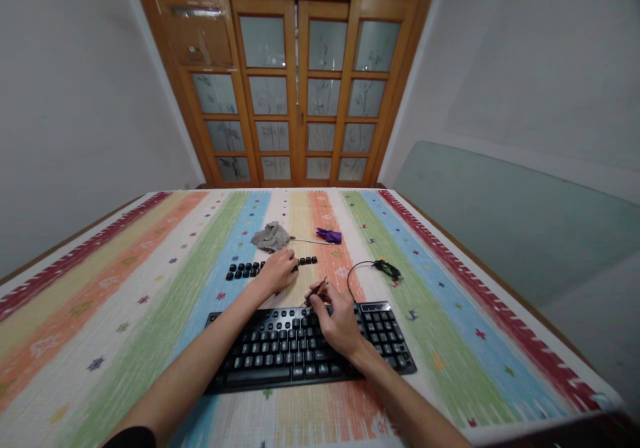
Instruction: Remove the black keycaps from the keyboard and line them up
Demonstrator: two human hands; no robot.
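Observation:
My left hand (281, 269) reaches out past the keyboard, its fingertips pinched around a black keycap (295, 267) among the loose keycaps. Those keycaps (242, 271) lie in two rows on the tablecloth, partly covered by that hand. Closer to me is a black keyboard (273, 357), with its upper edge showing gaps where keys are off. Over its top edge, my right hand (336, 315) is closed on a small dark tool with thin wire-like ends, which looks like a keycap puller (315, 294). My forearms and right hand cover parts of the keyboard.
Beyond the keycaps lie a crumpled grey cloth (271, 236), a thin rod (313, 241) and a purple cloth-like bundle (329, 236). The keyboard's coiled cable (387, 270) rests to the right. A striped tablecloth (165, 315) covers the table, with wooden glazed doors (297, 88) behind.

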